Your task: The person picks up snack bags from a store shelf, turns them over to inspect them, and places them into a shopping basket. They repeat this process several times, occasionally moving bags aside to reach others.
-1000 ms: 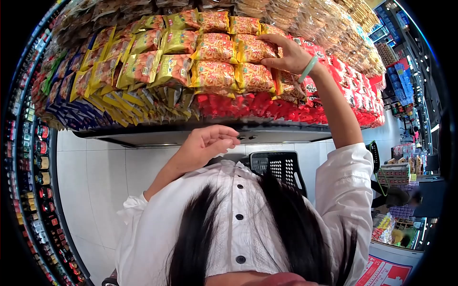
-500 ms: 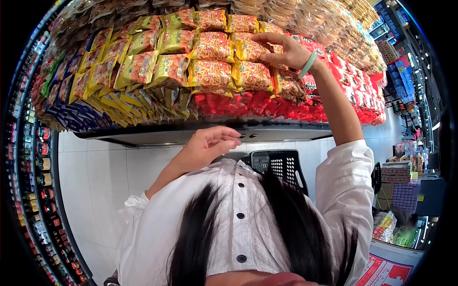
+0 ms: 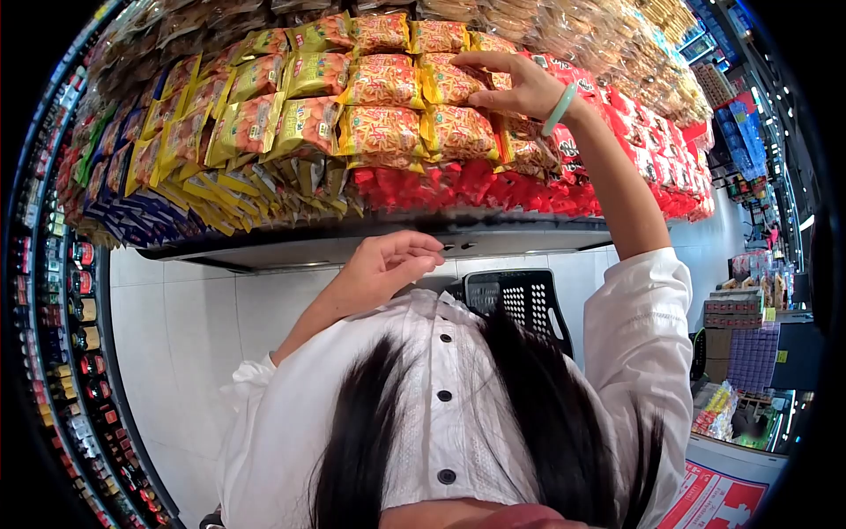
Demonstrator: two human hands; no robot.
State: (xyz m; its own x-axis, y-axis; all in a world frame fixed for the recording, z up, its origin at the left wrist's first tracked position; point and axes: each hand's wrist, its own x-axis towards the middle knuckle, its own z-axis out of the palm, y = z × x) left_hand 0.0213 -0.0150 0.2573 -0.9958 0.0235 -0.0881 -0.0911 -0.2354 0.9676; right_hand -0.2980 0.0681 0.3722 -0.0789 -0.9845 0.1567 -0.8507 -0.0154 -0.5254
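Note:
My right hand [image 3: 520, 88], with a pale green bangle on the wrist, reaches up to a shelf of snack packets. Its fingers lie over the top of an orange snack packet [image 3: 448, 81] and the thumb presses the packet's right edge. More orange packets [image 3: 381, 130] lie beside and below it, with yellow-green packets [image 3: 304, 123] to their left. My left hand [image 3: 388, 260] hovers in front of my chest with loosely curled fingers, holding nothing. A black plastic basket [image 3: 520, 300] sits just below it, partly hidden by my white shirt and hair.
Red packets [image 3: 458, 187] fill the row under the orange ones, above the shelf edge [image 3: 370, 247]. Clear bags of biscuits [image 3: 608, 44] are stacked at the far right. Bottles line a rack [image 3: 75, 300] on the left. White floor tiles [image 3: 185, 326] lie between; a counter [image 3: 749, 344] stands right.
My right hand has slid a little up and left along the orange packets, and the view has tilted slightly. My left hand has stayed in place.

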